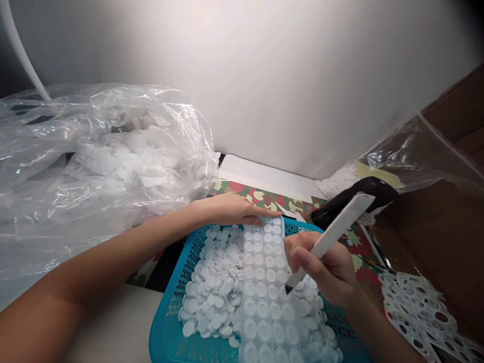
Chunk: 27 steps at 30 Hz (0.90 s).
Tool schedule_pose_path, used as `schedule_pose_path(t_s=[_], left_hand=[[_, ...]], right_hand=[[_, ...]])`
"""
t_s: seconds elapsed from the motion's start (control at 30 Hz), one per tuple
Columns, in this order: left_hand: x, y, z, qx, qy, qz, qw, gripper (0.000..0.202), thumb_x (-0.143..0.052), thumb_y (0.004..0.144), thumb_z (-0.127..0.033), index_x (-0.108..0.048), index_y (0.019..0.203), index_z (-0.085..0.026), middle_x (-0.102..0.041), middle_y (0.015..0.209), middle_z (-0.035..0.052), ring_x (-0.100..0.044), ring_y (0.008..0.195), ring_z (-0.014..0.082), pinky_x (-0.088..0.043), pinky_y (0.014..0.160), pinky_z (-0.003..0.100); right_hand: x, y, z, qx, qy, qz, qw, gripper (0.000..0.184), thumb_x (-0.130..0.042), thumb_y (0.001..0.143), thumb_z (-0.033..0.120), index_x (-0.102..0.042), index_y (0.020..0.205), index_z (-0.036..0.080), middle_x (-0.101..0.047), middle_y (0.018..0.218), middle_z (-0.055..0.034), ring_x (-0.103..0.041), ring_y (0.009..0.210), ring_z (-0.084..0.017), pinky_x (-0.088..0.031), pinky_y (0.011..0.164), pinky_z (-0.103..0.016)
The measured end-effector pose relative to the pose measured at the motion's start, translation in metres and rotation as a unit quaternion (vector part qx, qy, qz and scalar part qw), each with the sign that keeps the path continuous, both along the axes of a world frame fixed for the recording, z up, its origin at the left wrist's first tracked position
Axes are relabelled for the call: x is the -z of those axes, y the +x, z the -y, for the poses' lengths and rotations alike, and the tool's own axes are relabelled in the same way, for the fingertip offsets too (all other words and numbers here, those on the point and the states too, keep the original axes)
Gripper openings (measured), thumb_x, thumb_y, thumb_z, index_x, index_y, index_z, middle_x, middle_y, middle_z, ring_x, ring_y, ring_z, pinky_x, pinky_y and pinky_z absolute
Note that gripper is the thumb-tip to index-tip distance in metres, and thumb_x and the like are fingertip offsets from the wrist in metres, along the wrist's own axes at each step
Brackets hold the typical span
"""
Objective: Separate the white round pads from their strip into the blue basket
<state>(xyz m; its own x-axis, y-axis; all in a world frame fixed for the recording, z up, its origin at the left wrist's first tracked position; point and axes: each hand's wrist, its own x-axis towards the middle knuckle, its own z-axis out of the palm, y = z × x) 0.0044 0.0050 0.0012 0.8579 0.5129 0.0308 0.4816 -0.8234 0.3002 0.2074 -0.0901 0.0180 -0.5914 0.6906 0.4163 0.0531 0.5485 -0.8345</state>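
Your left hand [230,209] open, flat on white disc strip [260,287]; strip looks light, floppy, so hold by edge. Your right hand [321,267] gripping stiff white plastic blade [335,239], above blue basket [166,327].

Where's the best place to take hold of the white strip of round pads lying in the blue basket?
Probably the far end of the white strip of round pads, from above on the left side, where the left hand rests. The strip lies flat on loose white discs, and that end is within reach, while its near end runs out of view.
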Motion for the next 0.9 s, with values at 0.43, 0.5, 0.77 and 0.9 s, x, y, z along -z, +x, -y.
schedule_pose_path(t_s=[0.43, 0.5, 0.77, 0.9], left_hand=[[-0.0013, 0.0, -0.0001, 0.006, -0.004, 0.001, 1.0, 0.044, -0.045, 0.094, -0.037, -0.036, 0.137, -0.04, -0.054, 0.063, -0.0035, -0.037, 0.052, 0.0103, -0.028, 0.052, 0.021], [-0.001, 0.0003, -0.0006, 0.008, -0.001, -0.003, 1.0, 0.045, -0.045, 0.094, -0.037, -0.036, 0.137, -0.04, -0.052, 0.061, -0.0035, -0.037, 0.051, 0.0101, -0.027, 0.052, 0.021], [-0.0045, 0.0009, 0.0004, 0.009, 0.003, -0.023, 1.0, 0.045, -0.045, 0.095, -0.036, -0.035, 0.138, -0.038, -0.058, 0.066, -0.0026, -0.04, 0.053, 0.0103, -0.027, 0.052, 0.021], [-0.0042, 0.0008, 0.0015, 0.0, -0.011, -0.022, 1.0, 0.044, -0.045, 0.095, -0.035, -0.035, 0.138, -0.04, -0.066, 0.078, -0.0012, -0.044, 0.056, 0.0104, -0.029, 0.053, 0.021]], right_hand=[[-0.0034, -0.0068, 0.0001, -0.095, 0.093, 0.203, 0.97, 0.027, -0.046, 0.094, 0.029, -0.05, 0.07, 0.017, -0.047, 0.059, 0.0016, -0.044, 0.054, -0.009, -0.034, 0.053, -0.022], [-0.0018, -0.0071, 0.0, -0.118, 0.092, 0.241, 0.959, 0.028, -0.046, 0.094, 0.032, -0.052, 0.072, 0.017, -0.049, 0.061, 0.0015, -0.044, 0.055, -0.009, -0.034, 0.055, -0.022], [0.0004, -0.0073, -0.0038, -0.179, 0.027, 0.352, 0.918, 0.029, -0.047, 0.095, 0.035, -0.053, 0.073, 0.017, -0.043, 0.06, 0.0054, -0.04, 0.054, -0.007, -0.029, 0.052, -0.02], [-0.0035, -0.0059, -0.0068, -0.144, -0.022, 0.279, 0.949, 0.032, -0.047, 0.095, 0.034, -0.048, 0.067, 0.017, -0.039, 0.057, 0.0058, -0.037, 0.051, -0.007, -0.029, 0.051, -0.02]])
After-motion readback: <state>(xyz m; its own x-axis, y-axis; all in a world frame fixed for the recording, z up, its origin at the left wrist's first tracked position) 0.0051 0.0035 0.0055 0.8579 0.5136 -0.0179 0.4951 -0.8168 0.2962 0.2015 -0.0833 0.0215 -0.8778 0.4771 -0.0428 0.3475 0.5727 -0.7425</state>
